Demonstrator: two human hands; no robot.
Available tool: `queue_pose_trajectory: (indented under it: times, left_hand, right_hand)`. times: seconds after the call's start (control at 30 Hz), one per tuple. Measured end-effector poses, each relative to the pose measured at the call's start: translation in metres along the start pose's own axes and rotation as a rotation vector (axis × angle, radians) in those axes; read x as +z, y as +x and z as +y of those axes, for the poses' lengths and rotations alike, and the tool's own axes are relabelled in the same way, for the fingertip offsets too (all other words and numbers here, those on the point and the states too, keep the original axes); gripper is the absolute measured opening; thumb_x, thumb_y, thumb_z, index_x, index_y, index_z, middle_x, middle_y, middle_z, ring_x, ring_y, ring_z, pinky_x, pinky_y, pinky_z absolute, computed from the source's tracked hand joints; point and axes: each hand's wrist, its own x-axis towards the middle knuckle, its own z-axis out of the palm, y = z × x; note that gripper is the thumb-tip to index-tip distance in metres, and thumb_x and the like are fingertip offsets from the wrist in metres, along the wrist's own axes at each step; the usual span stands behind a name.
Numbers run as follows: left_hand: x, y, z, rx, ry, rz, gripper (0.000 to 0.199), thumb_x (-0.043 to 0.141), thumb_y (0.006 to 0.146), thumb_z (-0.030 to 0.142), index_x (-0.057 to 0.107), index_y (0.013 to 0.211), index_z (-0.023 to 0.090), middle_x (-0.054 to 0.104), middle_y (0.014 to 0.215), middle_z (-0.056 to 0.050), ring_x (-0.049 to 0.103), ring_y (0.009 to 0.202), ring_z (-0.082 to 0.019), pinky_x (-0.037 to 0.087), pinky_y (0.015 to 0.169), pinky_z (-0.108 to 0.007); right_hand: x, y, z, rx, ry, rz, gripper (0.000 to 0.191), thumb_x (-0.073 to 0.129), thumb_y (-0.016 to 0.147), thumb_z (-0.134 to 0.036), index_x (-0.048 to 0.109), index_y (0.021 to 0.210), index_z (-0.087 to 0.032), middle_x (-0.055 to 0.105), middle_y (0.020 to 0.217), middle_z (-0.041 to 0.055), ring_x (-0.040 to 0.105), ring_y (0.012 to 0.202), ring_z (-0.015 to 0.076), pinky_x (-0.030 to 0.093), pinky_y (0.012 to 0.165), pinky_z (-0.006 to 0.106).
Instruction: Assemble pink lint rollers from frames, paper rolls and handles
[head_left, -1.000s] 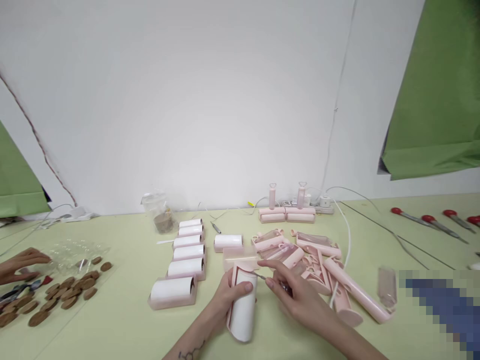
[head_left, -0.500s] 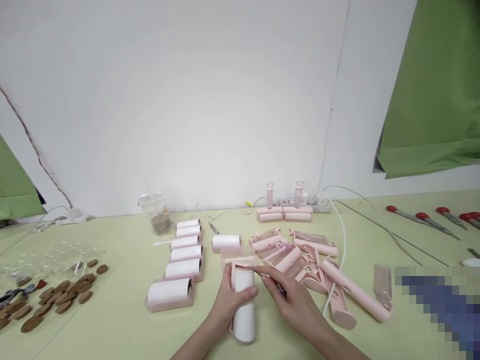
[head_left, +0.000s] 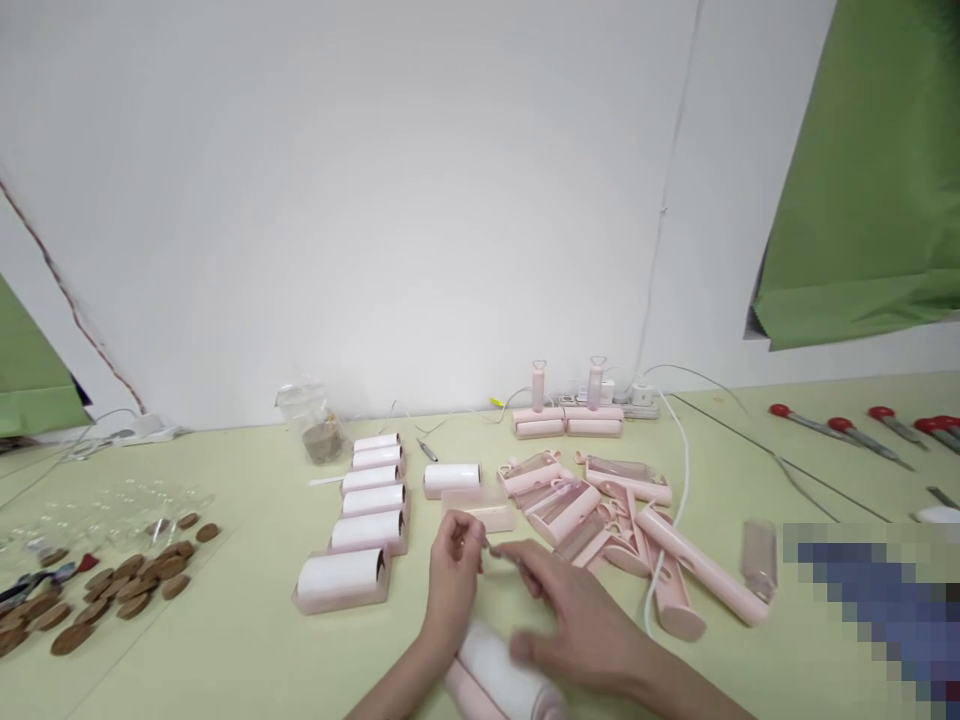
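Observation:
My left hand is closed in a pinch at the tip of a slim metal tool; whatever it pinches is too small to make out. Opposite it, my right hand grips that slim metal-tipped tool, its kind unclear from blur and fingers, with the thumb held apart. Under both wrists lies a white lint roller in a pink case, tilted and partly covered by the hands. Just beyond my left hand rests a clear pinkish cover, and behind it another white roller in its holder.
Several white rollers in pink holders form a column on the left. Loose pink cases and a white cable lie to the right. Brown discs, a plastic bag and red-ended tools lie farther out.
My left hand has let go of the roller and come up to the tool's tip in a pinch. The roller has dropped toward me and tilted. My right hand still grips the tool.

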Motion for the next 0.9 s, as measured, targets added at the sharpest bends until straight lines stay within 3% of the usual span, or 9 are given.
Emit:
queue_pose_trajectory:
  times: [0.1, 0.33, 0.4, 0.47, 0.53, 0.57, 0.63, 0.73, 0.9]
  left_hand:
    - [-0.001, -0.003, 0.000, 0.051, 0.082, -0.048, 0.030, 0.047, 0.075, 0.044, 0.045, 0.061, 0.019, 0.040, 0.058, 0.004, 0.040, 0.054, -0.011, 0.035, 0.048, -0.020]
    - [-0.010, 0.001, 0.002, 0.072, 0.137, 0.041, 0.033, 0.031, 0.084, 0.042, 0.044, 0.063, 0.020, 0.043, 0.056, 0.003, 0.041, 0.053, -0.012, 0.033, 0.054, -0.023]
    - [-0.014, 0.002, 0.005, 0.049, 0.121, -0.082, 0.032, 0.032, 0.083, 0.041, 0.047, 0.064, 0.019, 0.048, 0.057, 0.002, 0.047, 0.059, -0.014, 0.036, 0.060, -0.025]
    - [-0.017, 0.002, 0.009, -0.003, 0.080, -0.355, 0.026, 0.044, 0.077, 0.042, 0.053, 0.078, 0.018, 0.057, 0.070, -0.002, 0.053, 0.072, -0.018, 0.039, 0.070, -0.028]
    - [-0.019, 0.001, 0.015, -0.067, 0.070, -0.607, 0.043, 0.062, 0.064, 0.038, 0.052, 0.101, 0.018, 0.060, 0.090, -0.004, 0.054, 0.087, -0.022, 0.039, 0.077, -0.030]
    - [-0.019, 0.000, 0.017, -0.089, 0.094, -0.661, 0.054, 0.066, 0.060, 0.035, 0.049, 0.109, 0.020, 0.059, 0.096, -0.005, 0.053, 0.090, -0.022, 0.039, 0.078, -0.031]
    - [-0.017, -0.003, 0.021, -0.098, 0.203, -0.637, 0.054, 0.067, 0.059, 0.029, 0.050, 0.110, 0.020, 0.059, 0.099, -0.004, 0.053, 0.090, -0.023, 0.040, 0.077, -0.030]
    - [-0.013, -0.006, 0.023, -0.041, 0.336, -0.519, 0.034, 0.060, 0.064, 0.027, 0.057, 0.097, 0.018, 0.061, 0.090, -0.004, 0.054, 0.083, -0.022, 0.042, 0.072, -0.028]
    - [-0.012, -0.008, 0.023, 0.053, 0.418, -0.356, 0.027, 0.057, 0.064, 0.024, 0.051, 0.091, 0.020, 0.061, 0.078, -0.001, 0.054, 0.067, -0.017, 0.041, 0.060, -0.024]
  right_hand:
    - [0.004, -0.006, -0.007, -0.041, -0.024, -0.130, 0.077, 0.073, 0.042, -0.039, 0.043, 0.112, -0.028, 0.054, 0.080, -0.0023, 0.050, 0.065, 0.0154, 0.033, 0.053, 0.021]
    - [-0.001, -0.004, 0.000, 0.186, 0.019, -0.210, 0.029, 0.056, 0.067, -0.039, 0.055, 0.093, -0.026, 0.051, 0.060, -0.0049, 0.049, 0.056, 0.0121, 0.029, 0.048, 0.019]
    - [-0.005, -0.001, 0.004, 0.217, 0.072, -0.164, 0.031, 0.058, 0.066, -0.038, 0.055, 0.094, -0.026, 0.054, 0.067, -0.0039, 0.051, 0.060, 0.0125, 0.034, 0.050, 0.019]
    - [-0.011, 0.003, 0.006, 0.197, 0.105, -0.068, 0.035, 0.062, 0.063, -0.037, 0.054, 0.095, -0.026, 0.058, 0.079, -0.0025, 0.054, 0.068, 0.0144, 0.039, 0.057, 0.021]
    - [-0.017, 0.007, 0.007, 0.151, 0.144, 0.037, 0.033, 0.062, 0.064, -0.038, 0.055, 0.094, -0.025, 0.059, 0.090, -0.0008, 0.055, 0.078, 0.0173, 0.042, 0.064, 0.024]
    - [-0.020, 0.008, 0.008, 0.136, 0.168, 0.074, 0.030, 0.059, 0.067, -0.039, 0.055, 0.092, -0.024, 0.060, 0.091, -0.0003, 0.055, 0.080, 0.0180, 0.043, 0.065, 0.025]
    - [-0.024, 0.011, 0.009, 0.132, 0.207, 0.110, 0.026, 0.052, 0.073, -0.043, 0.057, 0.089, -0.023, 0.061, 0.086, 0.0004, 0.055, 0.075, 0.0175, 0.043, 0.063, 0.025]
    - [-0.025, 0.011, 0.011, 0.108, 0.182, 0.109, 0.026, 0.050, 0.075, -0.043, 0.058, 0.088, -0.023, 0.061, 0.086, -0.0003, 0.055, 0.070, 0.0158, 0.043, 0.060, 0.024]
    - [-0.023, 0.006, 0.007, -0.005, -0.044, 0.133, 0.020, 0.049, 0.077, -0.041, 0.054, 0.086, -0.024, 0.059, 0.079, -0.0013, 0.053, 0.068, 0.0149, 0.039, 0.058, 0.024]
